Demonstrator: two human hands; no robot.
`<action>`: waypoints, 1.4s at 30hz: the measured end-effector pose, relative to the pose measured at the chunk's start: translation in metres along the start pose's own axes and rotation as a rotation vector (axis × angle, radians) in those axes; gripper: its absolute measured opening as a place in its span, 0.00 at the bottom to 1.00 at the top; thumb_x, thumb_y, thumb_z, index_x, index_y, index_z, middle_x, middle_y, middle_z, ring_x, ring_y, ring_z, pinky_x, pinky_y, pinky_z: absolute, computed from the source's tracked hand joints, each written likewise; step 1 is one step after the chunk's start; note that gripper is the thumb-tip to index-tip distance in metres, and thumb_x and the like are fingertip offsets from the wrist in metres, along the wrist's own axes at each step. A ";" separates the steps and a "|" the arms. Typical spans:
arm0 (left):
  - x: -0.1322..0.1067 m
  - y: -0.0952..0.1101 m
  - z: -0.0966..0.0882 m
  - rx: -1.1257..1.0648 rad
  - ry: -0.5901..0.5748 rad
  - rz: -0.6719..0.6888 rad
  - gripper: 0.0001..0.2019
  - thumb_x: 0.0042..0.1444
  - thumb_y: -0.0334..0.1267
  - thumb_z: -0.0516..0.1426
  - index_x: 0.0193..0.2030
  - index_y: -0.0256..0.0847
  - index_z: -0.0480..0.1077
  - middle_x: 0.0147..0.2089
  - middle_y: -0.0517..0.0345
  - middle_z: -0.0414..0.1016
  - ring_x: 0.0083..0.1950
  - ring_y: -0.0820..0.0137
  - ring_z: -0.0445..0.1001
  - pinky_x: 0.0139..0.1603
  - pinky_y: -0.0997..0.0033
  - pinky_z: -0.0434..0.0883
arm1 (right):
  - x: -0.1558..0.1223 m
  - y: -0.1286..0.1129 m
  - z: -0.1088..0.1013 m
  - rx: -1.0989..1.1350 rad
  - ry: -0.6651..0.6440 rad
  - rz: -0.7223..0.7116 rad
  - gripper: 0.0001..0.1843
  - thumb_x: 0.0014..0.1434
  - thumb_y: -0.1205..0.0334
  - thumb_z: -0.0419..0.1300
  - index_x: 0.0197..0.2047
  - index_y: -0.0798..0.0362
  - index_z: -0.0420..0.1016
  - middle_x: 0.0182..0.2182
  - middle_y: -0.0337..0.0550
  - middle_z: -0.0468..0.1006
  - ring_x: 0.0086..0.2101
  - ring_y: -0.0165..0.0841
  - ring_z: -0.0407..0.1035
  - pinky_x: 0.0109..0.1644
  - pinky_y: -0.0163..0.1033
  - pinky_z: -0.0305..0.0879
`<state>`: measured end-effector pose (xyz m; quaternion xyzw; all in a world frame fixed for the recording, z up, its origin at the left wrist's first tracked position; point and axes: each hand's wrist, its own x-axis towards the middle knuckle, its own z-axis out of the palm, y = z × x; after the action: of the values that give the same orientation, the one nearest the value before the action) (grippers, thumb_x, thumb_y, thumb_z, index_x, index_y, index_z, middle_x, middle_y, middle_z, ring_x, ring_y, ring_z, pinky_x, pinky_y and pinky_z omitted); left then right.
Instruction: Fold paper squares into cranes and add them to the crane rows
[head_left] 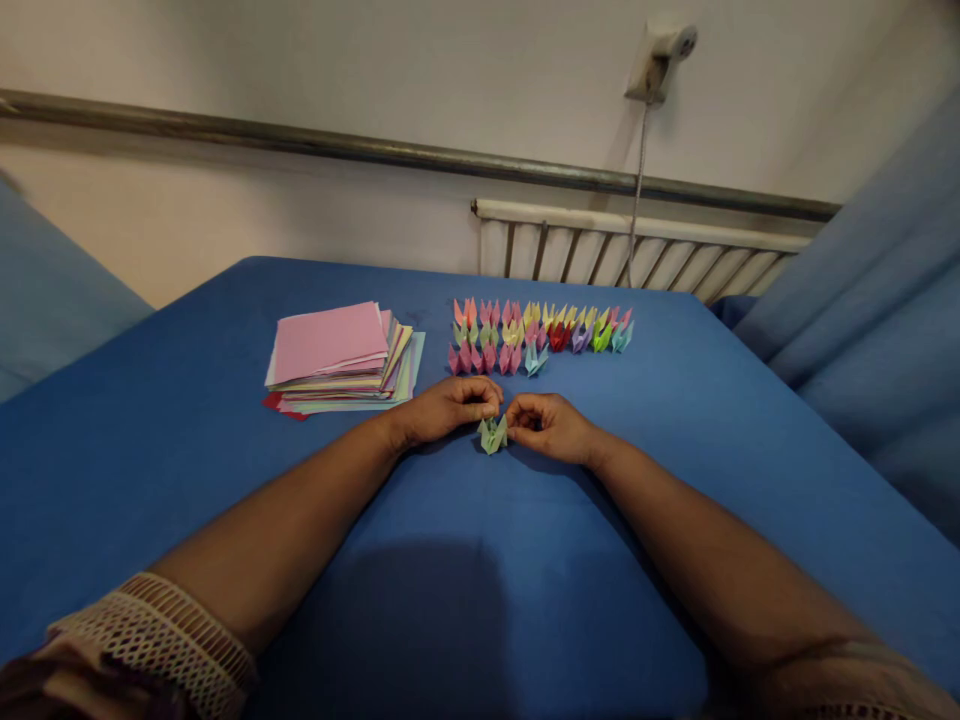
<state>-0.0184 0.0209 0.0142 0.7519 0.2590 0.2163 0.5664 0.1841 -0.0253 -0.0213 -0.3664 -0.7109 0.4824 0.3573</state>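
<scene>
A small pale green origami crane [492, 436] sits at the middle of the blue-covered table, with its folded points upward. My left hand [448, 408] pinches it from the upper left, thumb and fingers closed together. On the other side my right hand [553, 428] has its fingertips closed at the crane's right edge. Just beyond my hands stand rows of finished origami cranes [511, 335] in pink, yellow, green, red, purple and blue. The fingertips partly hide the green crane's upper edges.
A stack of coloured paper sheets [330, 345], pink on top, lies left of the cranes. Behind the blue table cover [187, 400] are a wall rail [337, 143], a white radiator [555, 217] and a socket with a cord [652, 65]. Blue curtains [870, 240] hang at both sides.
</scene>
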 end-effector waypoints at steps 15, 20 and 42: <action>0.000 0.003 0.002 0.059 0.023 -0.029 0.18 0.56 0.51 0.58 0.29 0.36 0.70 0.41 0.54 0.71 0.43 0.69 0.68 0.51 0.67 0.65 | 0.000 -0.001 0.001 -0.035 -0.004 -0.011 0.04 0.53 0.64 0.60 0.30 0.53 0.68 0.22 0.32 0.68 0.23 0.24 0.61 0.28 0.31 0.58; 0.000 -0.002 0.002 -0.008 0.111 -0.047 0.18 0.58 0.50 0.56 0.44 0.37 0.73 0.49 0.51 0.74 0.51 0.65 0.70 0.57 0.62 0.63 | -0.001 -0.001 0.000 -0.070 0.021 -0.017 0.04 0.52 0.66 0.60 0.29 0.53 0.67 0.21 0.31 0.66 0.22 0.24 0.60 0.27 0.30 0.57; -0.024 -0.007 0.018 0.353 0.270 0.051 0.10 0.53 0.43 0.60 0.28 0.37 0.73 0.42 0.52 0.74 0.44 0.67 0.73 0.52 0.64 0.67 | -0.006 0.001 0.006 -0.260 0.153 -0.008 0.03 0.51 0.66 0.58 0.30 0.52 0.65 0.21 0.31 0.67 0.21 0.25 0.60 0.26 0.31 0.56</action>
<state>-0.0269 -0.0060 0.0022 0.8098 0.3472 0.2804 0.3807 0.1817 -0.0333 -0.0248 -0.4424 -0.7395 0.3557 0.3619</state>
